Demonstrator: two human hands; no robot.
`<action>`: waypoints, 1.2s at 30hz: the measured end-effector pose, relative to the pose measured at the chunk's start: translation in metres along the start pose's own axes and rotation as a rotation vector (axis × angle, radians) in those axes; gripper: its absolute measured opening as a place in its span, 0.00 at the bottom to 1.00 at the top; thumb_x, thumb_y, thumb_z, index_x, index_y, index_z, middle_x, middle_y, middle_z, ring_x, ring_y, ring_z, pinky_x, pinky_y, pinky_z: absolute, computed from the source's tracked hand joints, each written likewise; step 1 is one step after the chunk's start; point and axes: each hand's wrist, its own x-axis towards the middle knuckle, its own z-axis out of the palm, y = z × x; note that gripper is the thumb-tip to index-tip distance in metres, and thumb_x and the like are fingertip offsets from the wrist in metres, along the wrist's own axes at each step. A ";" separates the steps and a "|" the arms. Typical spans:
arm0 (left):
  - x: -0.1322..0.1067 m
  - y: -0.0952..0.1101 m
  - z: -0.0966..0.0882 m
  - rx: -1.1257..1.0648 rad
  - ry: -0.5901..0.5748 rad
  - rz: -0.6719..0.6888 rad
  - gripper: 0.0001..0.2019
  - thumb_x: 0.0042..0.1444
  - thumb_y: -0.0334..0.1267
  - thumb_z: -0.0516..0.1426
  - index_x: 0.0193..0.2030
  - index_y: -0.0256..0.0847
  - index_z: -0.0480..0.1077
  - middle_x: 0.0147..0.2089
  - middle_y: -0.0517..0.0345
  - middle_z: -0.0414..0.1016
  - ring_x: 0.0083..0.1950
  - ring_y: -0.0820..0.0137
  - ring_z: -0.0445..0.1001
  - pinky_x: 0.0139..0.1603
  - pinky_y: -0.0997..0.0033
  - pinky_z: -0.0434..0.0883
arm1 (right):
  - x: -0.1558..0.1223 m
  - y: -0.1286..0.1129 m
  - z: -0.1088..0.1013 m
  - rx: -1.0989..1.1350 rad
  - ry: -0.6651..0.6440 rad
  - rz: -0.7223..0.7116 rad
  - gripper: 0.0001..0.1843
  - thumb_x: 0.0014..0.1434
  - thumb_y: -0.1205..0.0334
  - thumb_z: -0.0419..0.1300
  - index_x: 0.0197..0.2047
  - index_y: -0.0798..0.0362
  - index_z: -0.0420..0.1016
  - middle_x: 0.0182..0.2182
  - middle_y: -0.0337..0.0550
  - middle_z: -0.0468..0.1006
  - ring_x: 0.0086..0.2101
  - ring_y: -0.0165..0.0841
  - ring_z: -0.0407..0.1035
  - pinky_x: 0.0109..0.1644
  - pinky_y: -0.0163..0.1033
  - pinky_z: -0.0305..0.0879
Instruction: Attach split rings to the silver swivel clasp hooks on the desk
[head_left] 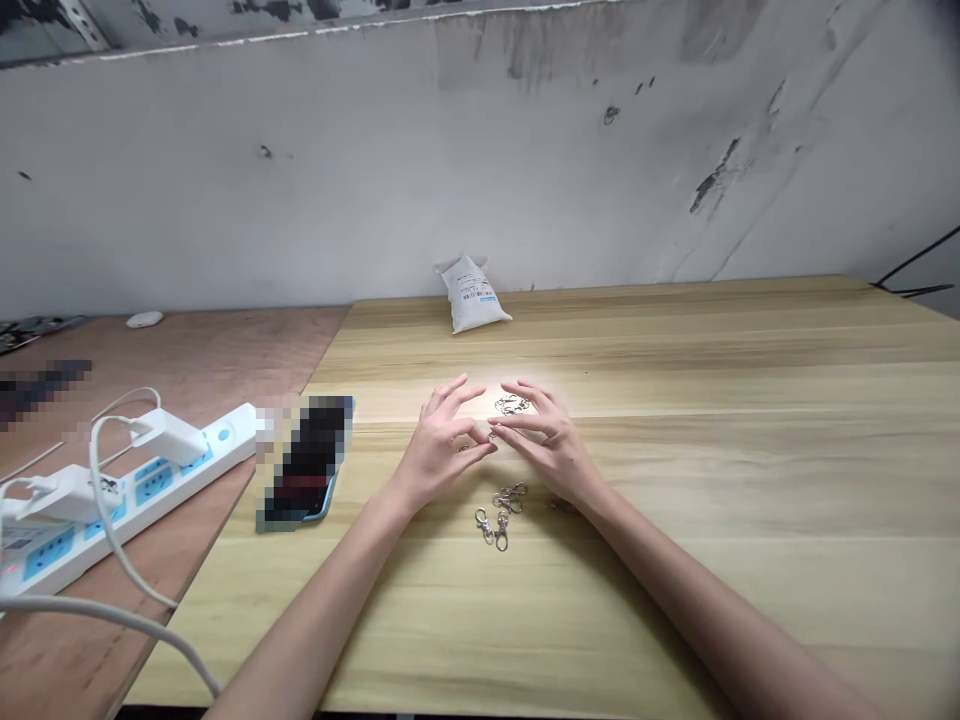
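My left hand [442, 440] and my right hand [547, 440] meet over the middle of the light wooden table [675, 480]. Their thumbs and forefingers pinch together on a small metal clasp [491, 436] between them, while the other fingers are spread. A little heap of metal clasps and rings [511, 404] lies just beyond the fingertips. More metal swivel clasps [501, 510] lie on the table below the hands, between my wrists.
A small white bag [471, 292] stands at the back by the wall. A phone [309, 460] lies at the table's left edge. On the brown table to the left lies a white power strip [127, 480] with plugged-in chargers and cables.
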 end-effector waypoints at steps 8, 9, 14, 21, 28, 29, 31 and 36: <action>0.001 0.008 -0.004 -0.130 0.039 -0.077 0.05 0.56 0.37 0.64 0.30 0.42 0.75 0.64 0.54 0.67 0.72 0.58 0.52 0.69 0.44 0.57 | -0.006 -0.007 0.002 -0.115 -0.133 -0.096 0.16 0.60 0.64 0.60 0.51 0.43 0.77 0.57 0.48 0.70 0.61 0.45 0.57 0.61 0.58 0.57; 0.001 0.009 -0.004 -0.140 0.042 -0.082 0.05 0.56 0.37 0.63 0.30 0.42 0.75 0.64 0.54 0.67 0.72 0.58 0.53 0.69 0.44 0.58 | -0.006 -0.008 0.003 -0.109 -0.141 -0.102 0.15 0.61 0.64 0.59 0.51 0.43 0.77 0.57 0.48 0.70 0.60 0.45 0.58 0.60 0.58 0.58; 0.001 0.011 -0.003 -0.070 0.105 -0.052 0.04 0.58 0.36 0.62 0.32 0.42 0.76 0.62 0.53 0.69 0.70 0.57 0.55 0.67 0.43 0.60 | -0.007 -0.004 0.006 -0.126 -0.102 -0.130 0.11 0.66 0.63 0.55 0.43 0.46 0.79 0.52 0.48 0.74 0.55 0.42 0.64 0.56 0.54 0.61; 0.001 0.010 -0.002 -0.098 0.080 0.000 0.06 0.55 0.35 0.64 0.29 0.41 0.73 0.61 0.52 0.70 0.68 0.58 0.58 0.66 0.47 0.63 | -0.009 -0.003 0.005 -0.247 -0.119 -0.177 0.12 0.67 0.62 0.54 0.46 0.45 0.79 0.52 0.47 0.74 0.54 0.42 0.64 0.55 0.53 0.59; 0.000 0.016 0.005 -0.105 0.157 0.023 0.06 0.57 0.35 0.63 0.29 0.41 0.73 0.57 0.53 0.73 0.66 0.59 0.61 0.64 0.49 0.64 | -0.009 -0.003 0.008 -0.251 -0.117 -0.177 0.13 0.68 0.59 0.53 0.48 0.42 0.78 0.50 0.43 0.77 0.55 0.42 0.64 0.58 0.54 0.56; -0.001 0.016 0.005 -0.109 0.169 0.021 0.06 0.57 0.35 0.62 0.29 0.42 0.73 0.56 0.53 0.73 0.65 0.60 0.61 0.64 0.49 0.64 | -0.010 -0.003 0.007 -0.236 -0.122 -0.173 0.13 0.68 0.59 0.53 0.49 0.42 0.78 0.50 0.43 0.78 0.55 0.42 0.64 0.58 0.54 0.57; -0.001 0.016 0.006 -0.132 0.165 -0.013 0.06 0.57 0.37 0.63 0.30 0.42 0.74 0.57 0.53 0.72 0.65 0.59 0.61 0.64 0.48 0.64 | -0.010 -0.003 0.005 -0.200 -0.145 -0.169 0.13 0.68 0.59 0.54 0.50 0.41 0.77 0.50 0.43 0.77 0.54 0.42 0.64 0.56 0.53 0.59; 0.000 0.014 0.001 -0.237 0.067 -0.168 0.07 0.51 0.40 0.67 0.37 0.45 0.76 0.59 0.52 0.71 0.64 0.59 0.63 0.63 0.47 0.65 | -0.010 -0.005 0.000 -0.165 -0.188 -0.185 0.14 0.69 0.57 0.52 0.50 0.41 0.78 0.53 0.45 0.74 0.51 0.40 0.65 0.54 0.50 0.60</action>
